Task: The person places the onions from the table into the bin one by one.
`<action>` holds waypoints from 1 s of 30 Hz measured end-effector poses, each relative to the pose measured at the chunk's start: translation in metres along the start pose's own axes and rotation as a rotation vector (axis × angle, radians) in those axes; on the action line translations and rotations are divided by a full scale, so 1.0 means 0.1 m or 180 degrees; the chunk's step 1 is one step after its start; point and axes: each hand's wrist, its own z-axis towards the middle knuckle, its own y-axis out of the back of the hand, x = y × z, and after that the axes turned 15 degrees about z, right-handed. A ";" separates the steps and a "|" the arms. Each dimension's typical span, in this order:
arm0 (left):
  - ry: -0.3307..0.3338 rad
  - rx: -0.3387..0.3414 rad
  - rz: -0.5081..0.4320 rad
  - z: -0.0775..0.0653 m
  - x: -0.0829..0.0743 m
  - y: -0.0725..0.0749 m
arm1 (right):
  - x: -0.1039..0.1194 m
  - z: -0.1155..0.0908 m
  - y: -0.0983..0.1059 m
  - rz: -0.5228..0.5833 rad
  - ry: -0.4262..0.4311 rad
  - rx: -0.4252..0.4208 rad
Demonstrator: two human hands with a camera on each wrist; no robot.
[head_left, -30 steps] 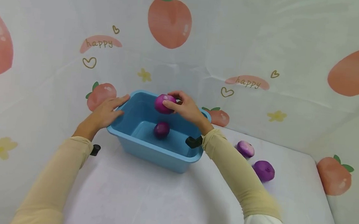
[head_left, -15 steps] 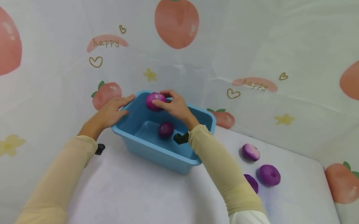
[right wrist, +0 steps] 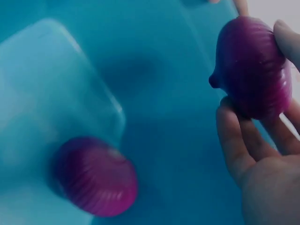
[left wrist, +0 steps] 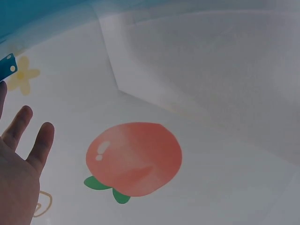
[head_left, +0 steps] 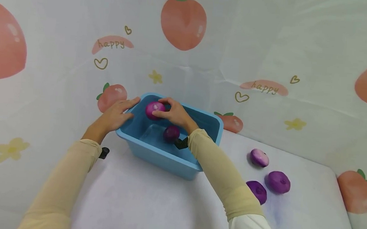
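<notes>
Within the blue bin [head_left: 163, 164], toward its left end, the held onion [head_left: 154, 110] now sits lower and farther left than a second ago; not yet released. Right hand [head_left: 177, 114]: fingers gripping it. Left hand [head_left: 113, 116]: fingers extended, at the bin's left rim. Second onion [head_left: 171, 133] on the bin floor. Right of bin: three loose onions [head_left: 279, 182], white tabletop [head_left: 140, 204]. Behind bin: peach-printed cloth [head_left: 203, 71].

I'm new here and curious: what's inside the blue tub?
A purple onion lies in the blue tub; the right hand holds a second onion in or over it. The right sleeve covers part; anything beneath it is hidden.
</notes>
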 end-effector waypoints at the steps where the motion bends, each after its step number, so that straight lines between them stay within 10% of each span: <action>1: -0.0004 -0.0004 -0.0008 0.00 0.00 0.00 | -0.02 0.00 0.00 -0.0073 -0.0019 0.0024; 30: 0.0040 0.0028 -0.0100 0.00 0.01 -0.02 | -0.25 0.01 -0.11 -0.0592 -0.0137 0.0248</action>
